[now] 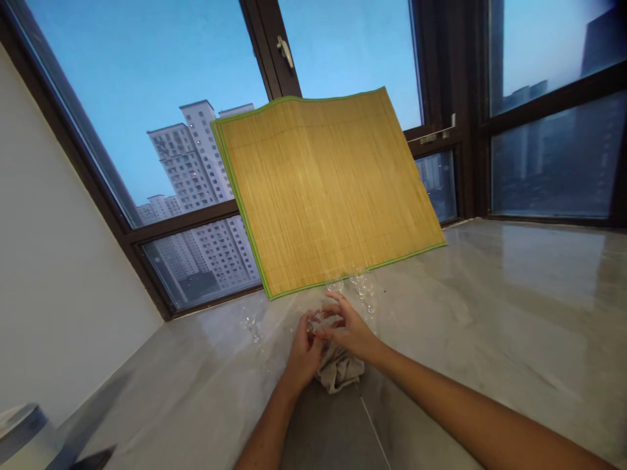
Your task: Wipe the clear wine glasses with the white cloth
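Note:
My left hand [304,356] is closed around a small clear glass [316,318], mostly hidden by the fingers. From the right, my right hand [349,326] meets it, thumb and bent fingers on the glass and the index finger raised. Just below both hands lies a crumpled beige cloth [339,373]. Beyond my right hand, several small clear stemmed glasses [361,284] stand close together by the mat's lower edge. Another stemmed glass [251,326] stands apart, left of my left hand.
A yellow bamboo mat [328,196] with green edging leans upright against the window frame [196,217]. The marble-patterned ledge [470,339] spreads to both sides. A white wall [59,228] rises at left. A pale rounded object with a grey rim [24,431] occupies the lower left corner.

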`<state>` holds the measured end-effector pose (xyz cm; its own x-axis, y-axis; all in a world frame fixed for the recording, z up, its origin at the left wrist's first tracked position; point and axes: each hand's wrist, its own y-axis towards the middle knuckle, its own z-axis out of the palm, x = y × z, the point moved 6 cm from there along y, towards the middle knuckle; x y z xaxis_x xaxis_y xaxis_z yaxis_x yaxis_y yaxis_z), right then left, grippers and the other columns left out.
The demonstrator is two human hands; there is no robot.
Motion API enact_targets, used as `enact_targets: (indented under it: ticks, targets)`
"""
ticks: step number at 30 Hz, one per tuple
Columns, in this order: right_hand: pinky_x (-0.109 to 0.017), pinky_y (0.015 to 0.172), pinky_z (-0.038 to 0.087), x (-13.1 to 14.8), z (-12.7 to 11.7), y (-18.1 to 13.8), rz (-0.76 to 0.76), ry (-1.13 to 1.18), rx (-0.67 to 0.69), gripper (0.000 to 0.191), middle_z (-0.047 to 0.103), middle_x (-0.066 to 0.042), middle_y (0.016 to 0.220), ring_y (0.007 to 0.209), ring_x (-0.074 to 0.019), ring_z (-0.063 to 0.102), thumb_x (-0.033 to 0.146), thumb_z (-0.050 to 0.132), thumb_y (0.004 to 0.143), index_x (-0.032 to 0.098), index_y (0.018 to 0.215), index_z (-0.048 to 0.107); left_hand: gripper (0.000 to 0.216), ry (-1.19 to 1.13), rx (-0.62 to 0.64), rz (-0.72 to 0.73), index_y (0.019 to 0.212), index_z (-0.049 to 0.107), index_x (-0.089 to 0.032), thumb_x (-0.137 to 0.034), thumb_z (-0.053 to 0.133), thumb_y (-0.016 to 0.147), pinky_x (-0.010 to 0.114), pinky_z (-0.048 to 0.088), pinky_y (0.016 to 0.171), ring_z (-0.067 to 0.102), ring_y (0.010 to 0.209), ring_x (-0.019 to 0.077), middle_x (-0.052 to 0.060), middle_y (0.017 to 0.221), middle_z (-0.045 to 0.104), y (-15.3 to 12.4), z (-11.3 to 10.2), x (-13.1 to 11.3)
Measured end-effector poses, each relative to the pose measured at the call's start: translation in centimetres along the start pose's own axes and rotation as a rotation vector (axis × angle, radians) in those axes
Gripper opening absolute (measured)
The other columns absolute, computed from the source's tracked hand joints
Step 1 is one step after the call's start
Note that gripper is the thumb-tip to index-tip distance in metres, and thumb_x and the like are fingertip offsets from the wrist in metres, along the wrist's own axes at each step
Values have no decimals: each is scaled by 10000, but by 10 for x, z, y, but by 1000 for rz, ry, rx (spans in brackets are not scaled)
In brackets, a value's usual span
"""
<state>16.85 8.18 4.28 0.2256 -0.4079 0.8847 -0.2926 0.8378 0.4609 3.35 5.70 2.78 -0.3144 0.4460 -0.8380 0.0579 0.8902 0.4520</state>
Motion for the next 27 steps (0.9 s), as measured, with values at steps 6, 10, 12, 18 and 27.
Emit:
enact_targets:
  ticks: [6,10,12,18,27]
  targets:
    - [-312,764,505,3,-4,0,-27,-25,-43,677,648,-66,1150,1000,-198,632,303,752,708,257,1308,442,790,-213,142,-83,1488,228,-305,-480,637,836,392,551,890,661,1054,221,139,1456,459,-7,11,-4]
    - [-307,745,494,9,-23,1,-120,-110,-258,706,643,-76,1141,961,-198,604,356,723,749,252,1358,381,779,-235,61,-93,1489,216,-358,-378,619,823,293,567,631,693,818,152,124,1499,388,-6,2,-5]
    - [-310,734,480,13,-34,2,-151,-166,-361,700,646,-84,1136,934,-204,601,396,714,757,238,1353,384,602,-166,-112,-62,1409,375,-291,-363,564,842,227,487,499,629,618,88,98,1312,563,-3,-17,-3]
    - [-344,701,460,10,-53,4,-94,-402,-504,753,673,-88,1079,804,-229,603,472,741,705,229,1354,447,264,-173,-981,-145,1024,527,-219,-278,573,771,177,360,451,444,474,39,-60,814,525,-12,-116,40]
    - [-393,781,489,-6,-59,12,-78,-600,-406,722,660,-111,1127,912,-268,626,526,669,766,207,1370,433,658,-579,-890,-296,1176,281,-329,-44,583,666,323,572,754,691,796,133,-35,993,492,-4,-138,82]
